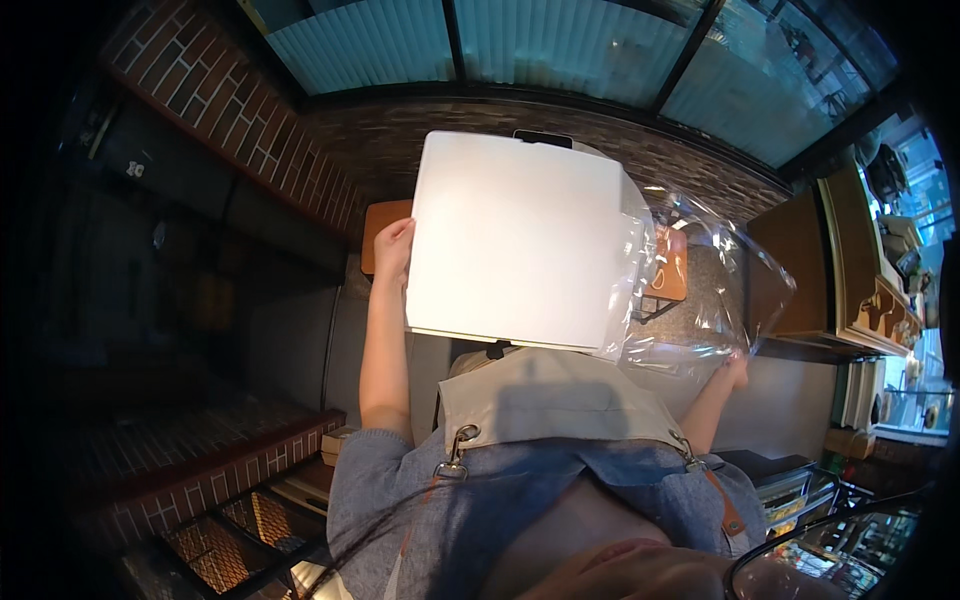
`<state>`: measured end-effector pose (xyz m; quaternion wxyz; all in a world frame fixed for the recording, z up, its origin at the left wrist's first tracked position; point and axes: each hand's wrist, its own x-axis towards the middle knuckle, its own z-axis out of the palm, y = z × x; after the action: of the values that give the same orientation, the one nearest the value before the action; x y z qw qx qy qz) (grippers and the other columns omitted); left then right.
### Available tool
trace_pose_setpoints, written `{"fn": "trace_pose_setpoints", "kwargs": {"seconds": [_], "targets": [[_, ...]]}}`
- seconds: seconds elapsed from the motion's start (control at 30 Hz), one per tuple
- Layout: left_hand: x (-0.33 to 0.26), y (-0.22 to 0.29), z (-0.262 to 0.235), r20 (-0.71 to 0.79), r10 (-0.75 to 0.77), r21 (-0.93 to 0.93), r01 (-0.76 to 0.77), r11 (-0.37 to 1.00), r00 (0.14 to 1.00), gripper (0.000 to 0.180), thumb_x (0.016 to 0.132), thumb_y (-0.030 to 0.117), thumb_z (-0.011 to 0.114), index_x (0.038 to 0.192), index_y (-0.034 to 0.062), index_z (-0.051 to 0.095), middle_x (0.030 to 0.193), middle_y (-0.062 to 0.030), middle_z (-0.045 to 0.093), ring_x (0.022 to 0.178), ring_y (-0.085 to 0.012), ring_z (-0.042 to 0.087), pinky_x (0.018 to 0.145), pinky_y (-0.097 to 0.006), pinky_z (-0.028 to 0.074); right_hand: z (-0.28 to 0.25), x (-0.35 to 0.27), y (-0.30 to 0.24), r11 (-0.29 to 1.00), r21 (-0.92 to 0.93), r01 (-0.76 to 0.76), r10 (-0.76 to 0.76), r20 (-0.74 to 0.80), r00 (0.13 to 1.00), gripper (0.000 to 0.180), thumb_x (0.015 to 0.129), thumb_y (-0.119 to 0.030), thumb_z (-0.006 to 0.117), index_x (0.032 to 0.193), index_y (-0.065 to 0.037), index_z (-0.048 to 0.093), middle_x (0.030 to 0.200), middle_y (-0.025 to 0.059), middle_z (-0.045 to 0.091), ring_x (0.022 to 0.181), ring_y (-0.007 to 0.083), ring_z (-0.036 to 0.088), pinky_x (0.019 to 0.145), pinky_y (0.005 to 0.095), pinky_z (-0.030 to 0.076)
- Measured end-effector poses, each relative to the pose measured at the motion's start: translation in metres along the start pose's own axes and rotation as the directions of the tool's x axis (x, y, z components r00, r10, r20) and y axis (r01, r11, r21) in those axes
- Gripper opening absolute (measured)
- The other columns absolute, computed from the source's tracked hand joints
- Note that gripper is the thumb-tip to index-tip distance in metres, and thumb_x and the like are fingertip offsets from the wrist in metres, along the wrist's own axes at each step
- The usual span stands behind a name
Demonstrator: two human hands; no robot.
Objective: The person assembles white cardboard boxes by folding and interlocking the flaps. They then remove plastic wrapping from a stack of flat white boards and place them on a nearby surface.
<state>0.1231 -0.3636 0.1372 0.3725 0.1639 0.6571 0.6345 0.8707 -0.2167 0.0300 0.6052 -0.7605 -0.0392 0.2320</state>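
A large flat white board or stack of sheets (515, 240) is held out level in front of me. My left hand (396, 250) grips its left edge, with the fingers closed round it. A clear plastic bag (715, 325) covers the board's right edge and stretches out loosely to the right, wrinkled and shiny. My right hand (738, 370) is closed on the bag's near right part; its fingertips are hard to see through the glare.
Partly hidden under the board are an orange-brown seat (382, 235) at left and an orange-topped stool (668, 285) beneath the bag. A wooden cabinet (795, 260) stands at right. Beyond are a brick wall (340, 140) and windows (550, 50). Metal-mesh shelving (215, 550) is at lower left.
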Motion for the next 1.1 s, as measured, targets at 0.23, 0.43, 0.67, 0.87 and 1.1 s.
{"fn": "trace_pose_setpoints", "kwargs": {"seconds": [0.23,0.43,0.67,0.87,1.1], "targets": [[0.015,-0.083,-0.045,-0.112,-0.095,-0.054,0.089,0.995,0.989,0.025,0.101,0.017,0.061,0.113,-0.0049,0.068,0.097,-0.0081,0.072,0.078,-0.0151,0.068,0.066,-0.028,0.055,-0.077,-0.062,0.036,0.496,-0.729,0.472,-0.704,-0.018,0.71,0.028,0.093,-0.014,0.056,0.118,-0.008,0.066,0.109,0.0157,0.071,0.099,0.0369,0.068,0.083,0.0428,0.053],[0.035,-0.115,-0.015,-0.13,-0.196,0.103,0.21,0.972,0.972,0.026,0.101,0.024,0.06,0.105,-0.0015,0.067,0.09,-0.0042,0.068,0.077,-0.0125,0.061,0.07,-0.028,0.051,-0.115,-0.067,0.066,0.525,-0.764,0.375,-0.651,-0.077,0.755,0.029,0.085,-0.011,0.054,0.109,-0.005,0.07,0.101,0.0186,0.07,0.096,0.038,0.067,0.082,0.0454,0.053],[0.001,-0.094,0.016,0.034,-0.396,0.421,0.346,0.839,0.918,0.033,0.084,0.027,0.083,0.09,0.0023,0.061,0.087,-0.0087,0.066,0.081,-0.0157,0.064,0.069,-0.034,0.055,-0.19,-0.012,0.116,0.856,-0.482,0.187,-0.408,-0.405,0.818,0.027,0.08,-0.01,0.053,0.093,-0.001,0.075,0.086,0.019,0.068,0.09,0.0374,0.066,0.082,0.0461,0.053],[-0.004,-0.089,-0.016,0.118,-0.486,0.25,0.448,0.859,0.866,0.044,0.089,0.03,0.077,0.113,-0.0042,0.065,0.1,-0.012,0.069,0.087,-0.0204,0.068,0.07,-0.035,0.057,-0.146,-0.083,0.137,0.197,-0.635,0.747,-0.482,0.601,0.638,0.026,0.085,-0.015,0.059,0.101,-0.002,0.074,0.106,0.0198,0.068,0.091,0.0378,0.066,0.082,0.0449,0.051],[0.015,-0.103,-0.048,0.248,-0.392,0.018,0.401,0.916,0.886,0.059,0.093,0.031,0.072,0.14,0.0021,0.049,0.139,-0.0119,0.056,0.126,-0.0237,0.052,0.101,-0.037,0.045,-0.056,-0.142,0.138,-0.288,-0.665,0.689,0.396,0.572,0.718,0.021,0.088,-0.02,0.061,0.097,-0.005,0.074,0.117,0.0159,0.066,0.106,0.037,0.064,0.096,0.0443,0.051]]}}
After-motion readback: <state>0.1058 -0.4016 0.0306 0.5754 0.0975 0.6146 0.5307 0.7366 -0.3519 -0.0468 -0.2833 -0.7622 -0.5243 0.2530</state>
